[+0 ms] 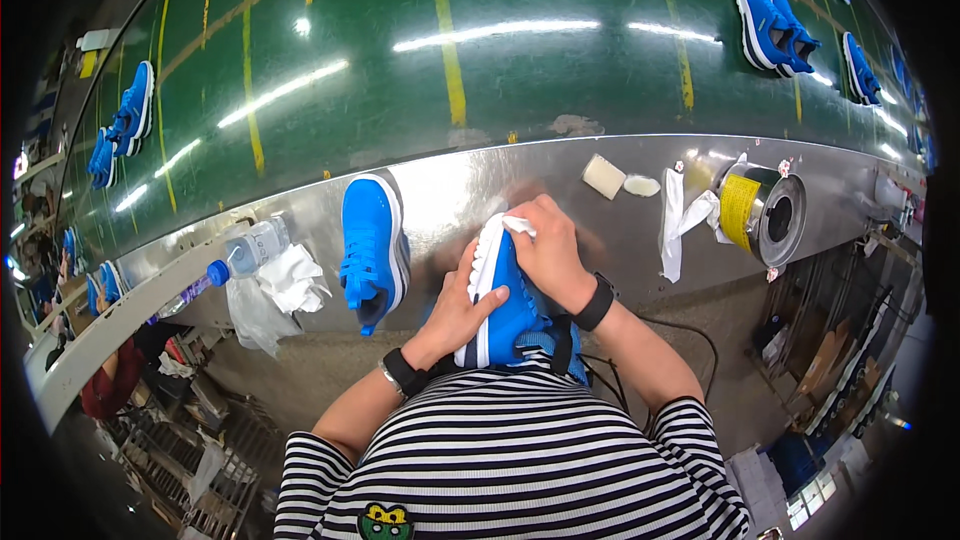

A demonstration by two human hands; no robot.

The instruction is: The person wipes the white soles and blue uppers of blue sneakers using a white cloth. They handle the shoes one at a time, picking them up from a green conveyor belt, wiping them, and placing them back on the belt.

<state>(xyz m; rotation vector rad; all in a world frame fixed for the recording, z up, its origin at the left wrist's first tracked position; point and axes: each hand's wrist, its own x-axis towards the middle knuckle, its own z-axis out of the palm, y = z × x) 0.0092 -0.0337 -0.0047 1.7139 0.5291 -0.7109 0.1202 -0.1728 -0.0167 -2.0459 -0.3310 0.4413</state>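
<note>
A blue sneaker with a white sole is tipped on its side close to my body, its toe pointing away from me. My left hand grips it by the sole edge, with the thumb across the blue upper. At the toe, my right hand is closed on a small white cloth or tissue, pressed against the rim where sole and upper meet. A second blue sneaker rests on the metal ledge to the left, apart from both hands.
Beyond the metal ledge runs a green conveyor belt carrying blue shoes. To the right are a beige block, white strips and a round metal can. A bottle and crumpled tissue sit left.
</note>
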